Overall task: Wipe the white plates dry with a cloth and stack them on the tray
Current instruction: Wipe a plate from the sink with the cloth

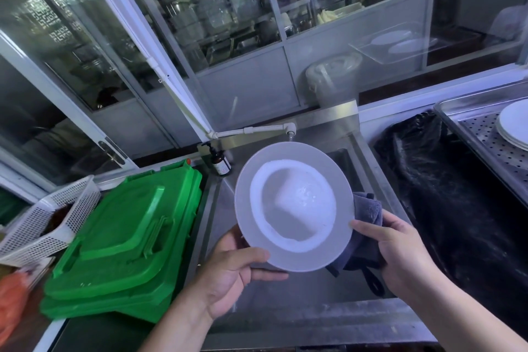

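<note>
A: Item one, white plate (294, 206)?
B: Held tilted above the steel sink (347, 163), just below the tap (288, 130). Water droplets are seen in its well.
A: Grips?
B: The lower rim is pinched by the left hand (228, 274), thumb on top. The right edge is pinched by the right hand (400, 254), by which a grey cloth (365, 226) is also gripped behind the plate.
A: Item two, tray (468, 128)?
B: Sited right of the sink; stacked white plates (514, 126) are carried on it.
A: Remainder?
B: Left of the sink, green lids (120, 240) and a white basket (48, 217) are logged; a brown pump bottle (220, 161) at its back-left corner.
</note>
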`<action>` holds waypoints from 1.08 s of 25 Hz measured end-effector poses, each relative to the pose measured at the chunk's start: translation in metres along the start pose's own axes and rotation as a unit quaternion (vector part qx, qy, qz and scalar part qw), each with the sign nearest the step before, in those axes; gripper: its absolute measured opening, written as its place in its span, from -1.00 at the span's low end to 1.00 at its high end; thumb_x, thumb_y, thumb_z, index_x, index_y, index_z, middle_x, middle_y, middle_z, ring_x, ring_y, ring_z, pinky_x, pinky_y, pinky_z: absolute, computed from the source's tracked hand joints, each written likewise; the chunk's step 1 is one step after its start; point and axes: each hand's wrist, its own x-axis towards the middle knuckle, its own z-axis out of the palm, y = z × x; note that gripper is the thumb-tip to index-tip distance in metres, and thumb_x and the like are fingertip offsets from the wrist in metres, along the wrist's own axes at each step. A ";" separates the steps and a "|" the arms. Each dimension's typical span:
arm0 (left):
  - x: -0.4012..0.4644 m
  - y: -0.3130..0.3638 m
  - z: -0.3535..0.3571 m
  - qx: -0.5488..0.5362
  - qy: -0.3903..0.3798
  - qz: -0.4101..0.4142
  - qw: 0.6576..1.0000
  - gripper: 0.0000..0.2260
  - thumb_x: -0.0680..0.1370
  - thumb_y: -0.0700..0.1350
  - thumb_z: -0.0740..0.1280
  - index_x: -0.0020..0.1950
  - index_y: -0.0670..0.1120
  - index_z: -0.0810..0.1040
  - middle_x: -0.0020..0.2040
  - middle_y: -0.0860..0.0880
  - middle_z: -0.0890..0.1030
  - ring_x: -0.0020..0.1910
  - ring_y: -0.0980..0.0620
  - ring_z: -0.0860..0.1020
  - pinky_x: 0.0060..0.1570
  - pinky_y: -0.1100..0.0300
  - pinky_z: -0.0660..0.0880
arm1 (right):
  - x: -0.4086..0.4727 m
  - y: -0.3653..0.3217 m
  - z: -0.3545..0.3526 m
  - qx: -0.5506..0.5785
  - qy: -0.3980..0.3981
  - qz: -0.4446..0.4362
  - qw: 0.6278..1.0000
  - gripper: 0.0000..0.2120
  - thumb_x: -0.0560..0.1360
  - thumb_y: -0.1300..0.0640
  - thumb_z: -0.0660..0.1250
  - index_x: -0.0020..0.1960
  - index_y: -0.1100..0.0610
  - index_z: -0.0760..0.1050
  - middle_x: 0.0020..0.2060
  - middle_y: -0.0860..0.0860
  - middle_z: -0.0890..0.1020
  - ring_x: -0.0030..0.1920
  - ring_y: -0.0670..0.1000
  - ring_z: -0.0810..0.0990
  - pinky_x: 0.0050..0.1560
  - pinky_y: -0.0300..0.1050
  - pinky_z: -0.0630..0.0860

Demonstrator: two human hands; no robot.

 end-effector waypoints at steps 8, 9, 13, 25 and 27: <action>-0.009 -0.015 0.006 -0.076 0.023 -0.010 0.997 -0.61 0.28 -0.35 0.50 0.08 -0.14 0.72 0.15 -0.32 0.66 0.02 -0.36 0.68 -0.19 -0.15 0.67 | 0.022 -0.059 0.027 -0.261 0.049 -0.279 0.923 -0.65 0.53 0.32 0.35 0.05 -0.10 0.71 -0.17 -0.15 0.66 -0.14 -0.07 0.58 -0.13 -0.09 0.47; -0.010 -0.016 0.008 -0.067 0.021 -0.004 0.998 -0.62 0.30 -0.36 0.47 0.08 -0.12 0.72 0.13 -0.31 0.66 0.01 -0.35 0.68 -0.19 -0.14 0.67 | 0.020 -0.065 0.040 -0.310 0.022 -0.361 0.879 -0.61 0.56 0.31 0.33 0.19 -0.11 0.67 -0.03 -0.21 0.69 -0.01 -0.13 0.63 0.00 -0.13 0.51; -0.014 -0.010 0.019 -0.008 0.001 0.034 0.999 -0.62 0.26 -0.27 0.47 0.07 -0.05 0.73 0.06 -0.27 0.69 -0.06 -0.33 0.70 -0.17 -0.12 0.67 | 0.004 -0.056 0.098 -0.513 -0.101 -0.494 0.694 -0.40 0.50 0.36 0.16 0.50 0.03 0.40 0.50 -0.04 0.40 0.56 0.04 0.26 0.53 0.26 0.07; -0.005 0.014 0.009 -0.020 0.050 0.121 0.991 -0.60 0.36 -0.39 0.35 0.14 -0.14 0.71 0.11 -0.33 0.69 -0.02 -0.28 0.71 -0.17 -0.13 0.68 | -0.015 -0.016 0.082 -0.550 -0.200 -0.534 0.610 -0.50 0.57 0.18 0.16 0.49 -0.02 0.42 0.49 -0.07 0.40 0.55 0.09 0.27 0.52 0.31 0.11; -0.001 0.017 0.002 -0.025 0.063 0.125 0.990 -0.63 0.35 -0.38 0.37 0.09 -0.13 0.73 0.08 -0.29 0.70 -0.05 -0.27 0.71 -0.20 -0.09 0.68 | -0.017 -0.010 0.061 -0.575 -0.216 -0.527 0.587 -0.51 0.55 0.22 0.31 0.46 -0.02 0.46 0.46 -0.09 0.43 0.52 0.09 0.33 0.50 0.30 0.17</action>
